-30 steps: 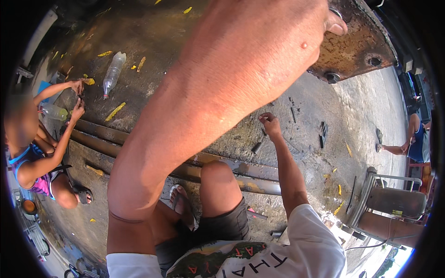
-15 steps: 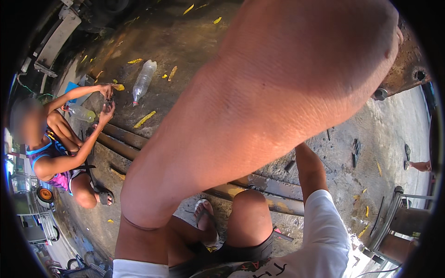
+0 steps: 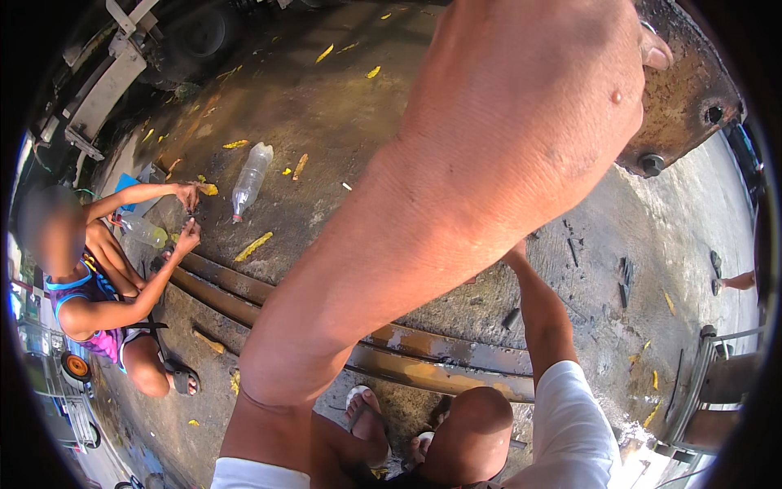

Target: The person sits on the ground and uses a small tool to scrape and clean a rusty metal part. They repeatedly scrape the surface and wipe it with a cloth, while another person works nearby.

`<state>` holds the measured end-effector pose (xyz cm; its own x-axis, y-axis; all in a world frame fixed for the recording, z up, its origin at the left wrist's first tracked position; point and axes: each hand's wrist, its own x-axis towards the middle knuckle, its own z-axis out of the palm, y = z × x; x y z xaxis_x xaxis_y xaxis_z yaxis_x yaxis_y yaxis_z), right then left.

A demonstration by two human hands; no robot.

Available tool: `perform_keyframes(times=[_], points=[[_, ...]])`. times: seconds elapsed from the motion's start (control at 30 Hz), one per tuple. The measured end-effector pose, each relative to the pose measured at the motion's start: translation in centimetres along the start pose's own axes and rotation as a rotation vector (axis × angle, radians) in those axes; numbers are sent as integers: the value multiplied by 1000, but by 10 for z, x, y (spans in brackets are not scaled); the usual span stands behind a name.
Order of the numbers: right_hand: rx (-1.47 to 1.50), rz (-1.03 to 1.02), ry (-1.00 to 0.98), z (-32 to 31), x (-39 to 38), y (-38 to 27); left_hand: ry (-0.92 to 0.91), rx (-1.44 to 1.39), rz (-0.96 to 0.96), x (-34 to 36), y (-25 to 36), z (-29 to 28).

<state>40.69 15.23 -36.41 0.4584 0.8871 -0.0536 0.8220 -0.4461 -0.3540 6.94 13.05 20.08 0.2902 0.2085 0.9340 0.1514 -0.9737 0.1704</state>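
Note:
My left arm crosses the view close up, and my left hand [image 3: 562, 90] is at the upper right, beside a rusty metal plate [image 3: 672, 102] with a bolt and a hole. One bent fingertip shows against the plate, and the other fingers are hidden behind the hand. The hand looks closed, but what it grips is out of sight. Lower down, my right hand [image 3: 516, 251] reaches forward near the ground. My left forearm covers most of it, so its fingers do not show. Long dark metal bars [image 3: 440, 359] lie across the ground by my feet.
At left a crouching person [image 3: 106, 285] handles a small dark part. Beside them lie a clear plastic bottle [image 3: 252, 181] and another with yellowish liquid [image 3: 144, 231]. Dark scraps [image 3: 626, 281] lie at right, near a metal frame [image 3: 707, 391]. A wheel [image 3: 199, 33] stands at far left.
My left hand has shifted left against the plate, so more of the plate and a fingertip show. The ground sits lower in view. The other person's hands have moved slightly.

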Motion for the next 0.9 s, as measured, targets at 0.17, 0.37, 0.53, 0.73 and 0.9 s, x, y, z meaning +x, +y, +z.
perform_keyframes(times=[0.17, 0.37, 0.53, 0.73, 0.9], points=[[543, 294, -238, -36, -89, -57, -21, 45, -181, -6, -3, 6], [1305, 457, -148, -256, -254, -115, -39, 11, -362, -7, 24, 17], [1120, 127, -718, -427, -301, -160, -46, 91, -449, -15, 24, 18], [663, -601, -267, -611, -260, -287, -163, 132, -529, -8, 33, 7], [-59, -686, -225, -636, -170, -399, -207, 205, -551, -12, 35, 6]])
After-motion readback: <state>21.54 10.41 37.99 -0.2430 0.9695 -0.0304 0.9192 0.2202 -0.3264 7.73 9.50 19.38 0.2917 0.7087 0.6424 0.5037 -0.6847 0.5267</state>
